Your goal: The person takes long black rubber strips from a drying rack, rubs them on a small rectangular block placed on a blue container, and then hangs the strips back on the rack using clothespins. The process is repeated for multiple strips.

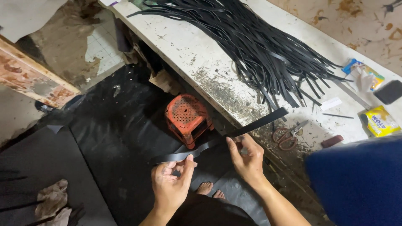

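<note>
I see my left hand's fingers pinched narrow on the near end of a long black strip, thumb on top, with the left hand sitting at about 6 o'clock in the view. The right hand is just to its 3 o'clock, its fingers closed on the same strip partway along. From the right hand the strip runs on toward 2 o'clock, its far end lying over the edge of the white, scuffed worktop.

Just past that end, at 3 o'clock from the right hand, a pair of scissors with reddish handles lies on the worktop. Farther up, toward 12 o'clock, a big heap of black strips is spread across the worktop. At the far right I see a yellow packet and a dark flat case.

Below the worktop, at 11 o'clock from my hands, an orange plastic stool stands on black sheeting on the floor. Bare toes show between my forearms.
</note>
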